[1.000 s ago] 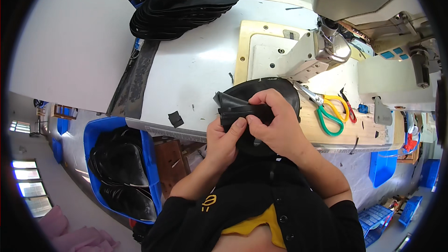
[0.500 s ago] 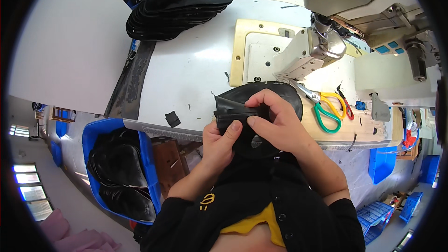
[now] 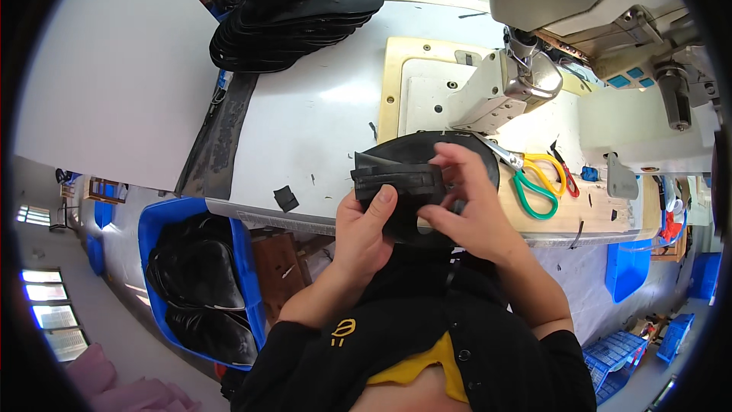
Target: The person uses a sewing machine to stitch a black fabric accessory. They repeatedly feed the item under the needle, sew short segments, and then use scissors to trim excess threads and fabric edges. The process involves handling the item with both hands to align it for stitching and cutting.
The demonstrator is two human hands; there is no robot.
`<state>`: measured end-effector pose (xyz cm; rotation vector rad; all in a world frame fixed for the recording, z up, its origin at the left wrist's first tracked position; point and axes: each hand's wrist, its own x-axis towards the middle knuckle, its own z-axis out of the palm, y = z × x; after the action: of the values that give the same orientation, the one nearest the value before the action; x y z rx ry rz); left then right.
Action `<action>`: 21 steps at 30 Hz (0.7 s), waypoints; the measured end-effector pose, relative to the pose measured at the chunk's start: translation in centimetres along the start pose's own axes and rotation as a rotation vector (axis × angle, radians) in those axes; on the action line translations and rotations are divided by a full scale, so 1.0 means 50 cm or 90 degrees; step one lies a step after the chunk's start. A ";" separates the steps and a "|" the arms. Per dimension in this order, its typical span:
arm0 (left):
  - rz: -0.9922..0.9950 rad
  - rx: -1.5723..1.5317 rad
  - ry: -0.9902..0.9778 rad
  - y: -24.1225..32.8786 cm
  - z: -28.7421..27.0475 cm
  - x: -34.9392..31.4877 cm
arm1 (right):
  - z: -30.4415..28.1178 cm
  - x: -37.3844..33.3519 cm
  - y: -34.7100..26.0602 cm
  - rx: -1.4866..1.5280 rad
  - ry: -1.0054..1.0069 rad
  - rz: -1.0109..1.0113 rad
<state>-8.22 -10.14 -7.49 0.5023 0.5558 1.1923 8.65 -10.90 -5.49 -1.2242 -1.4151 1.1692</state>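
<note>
My left hand (image 3: 364, 229) is closed around a folded black leather-like piece (image 3: 396, 178), its thumb pressed on the near face. A seam or fold line runs along the top of the piece, and one flap sticks up at its left end. At the right end, my right hand (image 3: 473, 202) has its thumb and fingers spread apart. Whether its fingertips touch the piece I cannot tell. Beneath and behind the hands lies a larger rounded black panel (image 3: 412, 145) at the table's front edge, partly hidden by them.
A sewing machine (image 3: 526, 76) stands at the right. Scissors (image 3: 534, 175) with yellow and green handles lie beside the panel. Stacked black panels (image 3: 305, 11) sit at the back left, and a blue bin (image 3: 147, 259) of black pieces is at lower left. Black scraps (image 3: 286, 198) dot the white table.
My right hand has loosened its pinch on the folded piece and shifted right, fingers spreading. More of the piece's front face shows. My left hand keeps its hold.
</note>
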 end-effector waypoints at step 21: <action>0.088 0.044 0.117 0.000 -0.049 -0.016 | -0.288 -0.084 0.096 -0.660 0.029 -0.054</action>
<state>-9.99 -10.72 -9.25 0.4994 0.7303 1.3633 23.92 -13.39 -8.34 -1.8115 -2.0978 0.2761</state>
